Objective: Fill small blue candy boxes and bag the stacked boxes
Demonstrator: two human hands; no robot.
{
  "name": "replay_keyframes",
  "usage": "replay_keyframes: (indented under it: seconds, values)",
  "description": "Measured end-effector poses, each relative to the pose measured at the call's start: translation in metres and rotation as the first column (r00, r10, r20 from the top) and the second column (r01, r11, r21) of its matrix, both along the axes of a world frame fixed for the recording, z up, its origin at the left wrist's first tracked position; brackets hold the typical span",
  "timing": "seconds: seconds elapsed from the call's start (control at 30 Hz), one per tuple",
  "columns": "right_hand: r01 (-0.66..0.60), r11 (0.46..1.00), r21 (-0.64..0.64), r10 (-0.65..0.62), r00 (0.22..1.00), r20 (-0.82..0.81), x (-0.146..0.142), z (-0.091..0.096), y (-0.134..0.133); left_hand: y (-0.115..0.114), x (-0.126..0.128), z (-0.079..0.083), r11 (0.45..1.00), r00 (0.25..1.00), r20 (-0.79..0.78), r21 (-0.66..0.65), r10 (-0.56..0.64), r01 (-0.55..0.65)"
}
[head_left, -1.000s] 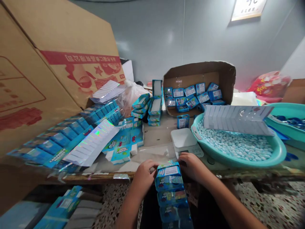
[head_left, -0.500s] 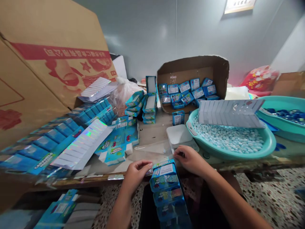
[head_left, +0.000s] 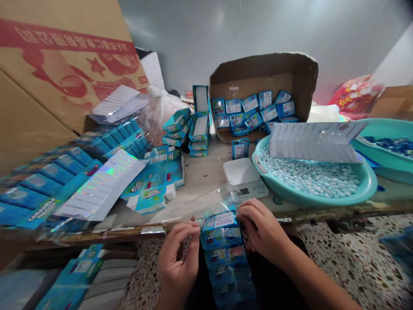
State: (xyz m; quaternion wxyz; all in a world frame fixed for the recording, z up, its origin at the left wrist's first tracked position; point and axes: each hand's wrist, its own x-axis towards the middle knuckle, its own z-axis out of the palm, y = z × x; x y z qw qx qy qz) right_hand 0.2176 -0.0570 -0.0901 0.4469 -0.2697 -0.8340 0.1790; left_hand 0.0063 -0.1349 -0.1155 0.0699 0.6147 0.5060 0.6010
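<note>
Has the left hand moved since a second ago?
Yes. The left hand has come down and back from the table edge and away from the row of boxes.

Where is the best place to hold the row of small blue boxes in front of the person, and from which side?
Grip the top box of the row of blue boxes by its two side faces, from left and right, as the left hand and right hand do: the row is long, narrow and loose, so pinching its sides seems steadiest.

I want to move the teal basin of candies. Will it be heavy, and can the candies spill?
The basin probably is heavy: candies cover its floor. They look small and loose, so tilting may spill them.
</note>
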Motion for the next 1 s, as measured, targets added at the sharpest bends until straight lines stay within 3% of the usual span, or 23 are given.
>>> replay_keyframes:
  seconds: [0.1, 0.23, 0.37, 0.5, 0.67, 0.8, 1.0]
  values:
    - [0.005, 0.994, 0.110, -0.008, 1.000, 0.025, 0.002, -0.005, 0.000, -0.001, 0.003, 0.005, 0.995, 0.997, -0.075, 0.095, 0.018, -0.010]
    - [-0.003, 0.954, 0.301, -0.006, 1.000, 0.030, 0.008, -0.010, 0.002, -0.002, -0.001, 0.012, 0.980, 0.953, -0.303, 0.191, 0.008, 0.052]
    - [0.033, 0.941, 0.336, -0.018, 0.999, -0.047, 0.010, -0.020, -0.002, -0.005, -0.008, 0.009, 0.949, 0.868, -0.497, 0.272, -0.002, 0.158]
    - [0.081, 0.951, 0.299, -0.038, 0.988, -0.147, 0.005, -0.032, -0.012, -0.009, -0.009, -0.003, 0.940, 0.892, -0.451, 0.301, -0.008, 0.161]
    - [0.097, 0.975, 0.200, -0.038, 0.960, -0.278, -0.007, -0.044, -0.026, -0.011, -0.003, -0.012, 0.950, 0.916, -0.392, 0.311, 0.089, 0.040]
    - [0.165, 0.982, 0.096, -0.123, 0.931, -0.344, -0.012, -0.051, -0.033, -0.015, 0.004, -0.020, 0.966, 0.939, -0.340, 0.255, 0.055, 0.036]
    - [0.190, 0.967, 0.171, -0.125, 0.935, -0.331, 0.002, -0.060, -0.040, -0.025, 0.018, -0.033, 0.973, 0.971, -0.238, 0.219, -0.015, 0.069]
